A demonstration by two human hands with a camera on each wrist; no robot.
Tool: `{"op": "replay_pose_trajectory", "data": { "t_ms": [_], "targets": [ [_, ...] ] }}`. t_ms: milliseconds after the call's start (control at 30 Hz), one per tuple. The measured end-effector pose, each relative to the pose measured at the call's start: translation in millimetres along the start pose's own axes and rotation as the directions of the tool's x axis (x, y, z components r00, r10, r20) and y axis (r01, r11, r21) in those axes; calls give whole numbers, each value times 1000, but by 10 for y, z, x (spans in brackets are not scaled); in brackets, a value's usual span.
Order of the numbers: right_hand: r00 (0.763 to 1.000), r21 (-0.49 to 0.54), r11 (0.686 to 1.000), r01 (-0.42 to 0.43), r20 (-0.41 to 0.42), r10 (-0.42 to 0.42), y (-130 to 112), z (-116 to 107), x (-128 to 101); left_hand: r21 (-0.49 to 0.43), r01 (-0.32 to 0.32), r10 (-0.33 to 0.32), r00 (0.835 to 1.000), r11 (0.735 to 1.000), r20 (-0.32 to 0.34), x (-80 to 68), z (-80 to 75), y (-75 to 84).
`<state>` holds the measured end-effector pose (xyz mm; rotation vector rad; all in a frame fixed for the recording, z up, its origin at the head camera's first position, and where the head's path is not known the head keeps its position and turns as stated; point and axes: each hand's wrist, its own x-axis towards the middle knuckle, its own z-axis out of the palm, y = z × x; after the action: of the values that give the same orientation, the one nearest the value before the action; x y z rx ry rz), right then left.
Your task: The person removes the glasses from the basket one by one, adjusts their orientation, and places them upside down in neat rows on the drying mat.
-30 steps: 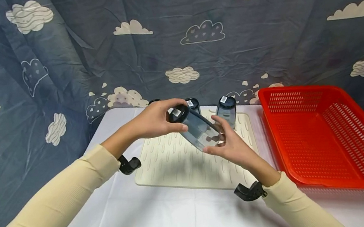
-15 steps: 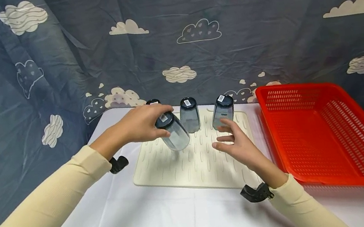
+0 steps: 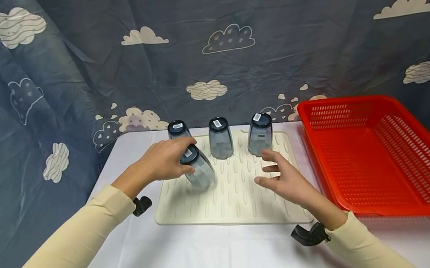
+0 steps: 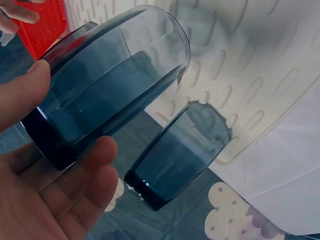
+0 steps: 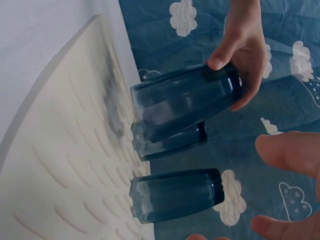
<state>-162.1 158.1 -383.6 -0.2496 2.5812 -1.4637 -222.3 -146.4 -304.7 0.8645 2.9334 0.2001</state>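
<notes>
Smoky blue see-through glasses (image 3: 199, 171) on a cream ribbed mat (image 3: 228, 197), bright red mesh basket (image 3: 385, 159), white tabletop (image 3: 201, 265), cream sleeves (image 3: 62, 258), and a navy backdrop (image 3: 201, 39) with white clouds.

Three upturned glasses (image 3: 220, 139) along mat (image 3: 228, 197) rear, basket (image 3: 381, 160) to its right

I see red basket (image 3: 385, 159) right of mat on white tablecloth (image 3: 201, 265) — cloud-print blue curtain (image 3: 201, 39) behind, three upturned glasses (image 3: 220, 138) along back.
</notes>
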Motion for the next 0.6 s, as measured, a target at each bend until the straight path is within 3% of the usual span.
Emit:
{"op": "replay_pose_trajectory", "data": {
  "t_ms": [600],
  "targets": [
    [996,-91,992,88,-8,-89,-20,0,-76,39,9,-10,999,999,36,108,133,-102]
  ]
}}
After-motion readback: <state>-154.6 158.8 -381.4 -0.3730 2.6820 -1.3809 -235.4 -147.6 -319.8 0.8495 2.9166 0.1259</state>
